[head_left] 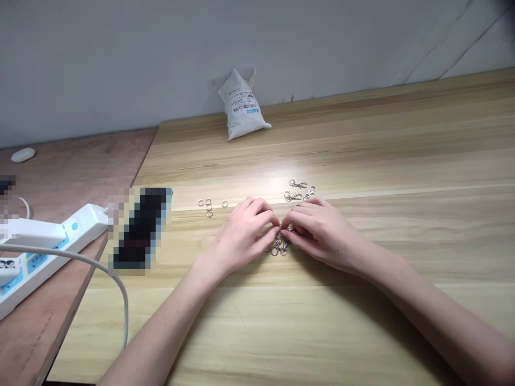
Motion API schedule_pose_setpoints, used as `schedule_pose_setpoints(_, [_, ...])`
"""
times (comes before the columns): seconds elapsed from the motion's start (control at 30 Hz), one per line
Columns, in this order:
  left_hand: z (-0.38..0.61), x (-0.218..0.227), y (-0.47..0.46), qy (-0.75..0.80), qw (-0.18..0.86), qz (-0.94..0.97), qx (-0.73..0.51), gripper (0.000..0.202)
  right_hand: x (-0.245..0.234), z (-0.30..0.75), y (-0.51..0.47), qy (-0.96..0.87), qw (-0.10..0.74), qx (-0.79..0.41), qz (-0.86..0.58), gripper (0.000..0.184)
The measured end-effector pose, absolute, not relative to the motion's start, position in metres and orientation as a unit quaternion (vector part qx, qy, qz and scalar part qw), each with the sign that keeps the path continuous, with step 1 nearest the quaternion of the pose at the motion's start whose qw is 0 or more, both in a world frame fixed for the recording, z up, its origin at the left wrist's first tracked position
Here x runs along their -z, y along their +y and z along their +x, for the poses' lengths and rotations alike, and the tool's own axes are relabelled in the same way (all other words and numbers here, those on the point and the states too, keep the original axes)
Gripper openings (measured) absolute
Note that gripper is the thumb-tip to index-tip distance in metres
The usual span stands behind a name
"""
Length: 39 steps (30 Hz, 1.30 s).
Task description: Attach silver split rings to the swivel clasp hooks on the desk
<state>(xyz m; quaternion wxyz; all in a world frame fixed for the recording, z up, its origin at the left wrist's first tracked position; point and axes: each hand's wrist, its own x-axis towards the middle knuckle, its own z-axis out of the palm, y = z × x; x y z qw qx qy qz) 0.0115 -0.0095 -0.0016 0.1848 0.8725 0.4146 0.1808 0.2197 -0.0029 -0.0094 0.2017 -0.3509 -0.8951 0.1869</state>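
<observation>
Here, fingers pinching shiny metal clasps

Shiny metal clasps and rings on smooth, matt wood table.

Home workbench: wooden table, power strip, parts bag.

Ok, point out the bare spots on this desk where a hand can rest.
Bare wood lies right of the right hand, out to the table edge, and between the white bag and the clasps. The near strip between the forearms is bare too. It is crowded around the left hand: loose rings, clasps, power strip.
</observation>
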Motion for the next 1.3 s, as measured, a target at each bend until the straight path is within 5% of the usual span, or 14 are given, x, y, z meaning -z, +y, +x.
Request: schedule_pose_setpoints(1.3, [0.0081,0.0020,-0.0068,0.394,0.188,0.882,-0.177,0.010,0.0183,0.2110,-0.0048,-0.877,0.252,-0.175,-0.371,0.012])
